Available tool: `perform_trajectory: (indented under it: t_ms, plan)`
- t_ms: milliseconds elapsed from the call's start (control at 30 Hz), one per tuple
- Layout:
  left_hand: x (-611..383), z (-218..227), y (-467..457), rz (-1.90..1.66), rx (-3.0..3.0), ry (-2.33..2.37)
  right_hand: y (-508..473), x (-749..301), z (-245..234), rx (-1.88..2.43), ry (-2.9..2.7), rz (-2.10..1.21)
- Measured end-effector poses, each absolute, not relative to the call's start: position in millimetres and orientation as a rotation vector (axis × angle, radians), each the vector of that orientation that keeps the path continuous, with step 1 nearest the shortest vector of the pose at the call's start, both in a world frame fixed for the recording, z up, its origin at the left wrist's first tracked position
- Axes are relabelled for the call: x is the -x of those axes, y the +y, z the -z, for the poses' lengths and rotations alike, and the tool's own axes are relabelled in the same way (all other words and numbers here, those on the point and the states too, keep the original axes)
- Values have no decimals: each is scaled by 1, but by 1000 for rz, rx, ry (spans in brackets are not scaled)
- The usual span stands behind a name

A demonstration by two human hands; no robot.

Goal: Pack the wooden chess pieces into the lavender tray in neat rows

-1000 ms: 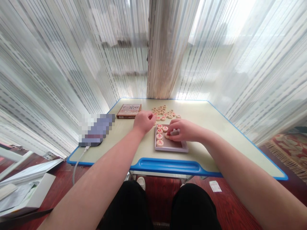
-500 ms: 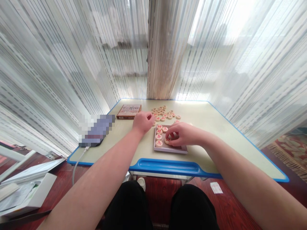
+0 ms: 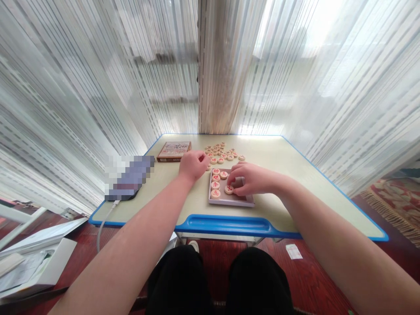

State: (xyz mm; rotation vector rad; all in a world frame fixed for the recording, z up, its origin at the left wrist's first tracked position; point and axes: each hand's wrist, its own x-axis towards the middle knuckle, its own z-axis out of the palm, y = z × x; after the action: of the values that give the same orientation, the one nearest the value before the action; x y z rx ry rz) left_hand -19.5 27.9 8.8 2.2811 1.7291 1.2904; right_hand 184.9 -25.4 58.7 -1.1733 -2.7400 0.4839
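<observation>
"Where is the round piece (image 3: 229, 189)?"
"Just below and right of the frame's centre, flat inside the shallow tray (image 3: 231, 202), whose low walls probably keep things in order."
"And the right hand (image 3: 250, 178)?"
"Fingers parted, at the piece's edge, perhaps for guiding it. The left hand (image 3: 193, 164) is curled near loose pieces (image 3: 222, 160); whether it grips something, one cannot tell."
"Materials?"
"Wood-like discs, red-marked; smooth surface (image 3: 275, 153)."

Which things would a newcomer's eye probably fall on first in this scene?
Probably the right hand first, over the tray on the table, close to a red-marked disc. Next, perhaps, the loose discs beyond the tray, with the left hand beside them. Behind the table, striped curtains fill the upper view.
</observation>
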Motion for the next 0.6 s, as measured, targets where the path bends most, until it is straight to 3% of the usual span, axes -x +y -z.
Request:
perform_trajectory:
  t_ms: [600]
  plan:
    - [17,-9,28,-1252,-2326,1679,-3,-181,-35,1253,-2414,-27]
